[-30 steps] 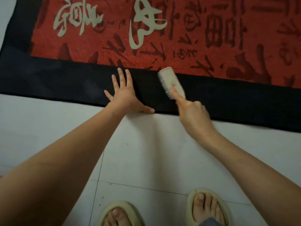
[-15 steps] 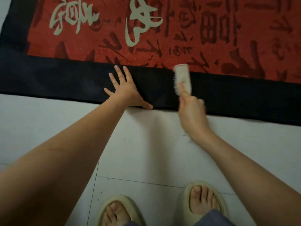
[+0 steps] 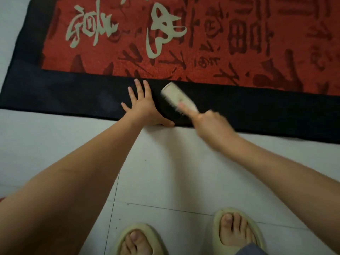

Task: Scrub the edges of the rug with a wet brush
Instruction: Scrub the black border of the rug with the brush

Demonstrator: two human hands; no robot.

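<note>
pressing flat with fingers spread, the left hand pinned the rug by its near edge on the floor. the right hand gripped the brush on the black border; short, firm strokes along that edge would serve best.

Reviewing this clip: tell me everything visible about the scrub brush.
The brush is a pale cream oblong block, plastic by its look, with light bristles along its left underside. It lies tilted on the rug's black border, its far end pointing up-left toward the red field. The right hand grips its near end, index finger stretched along its back. Wetness cannot be judged.
</note>
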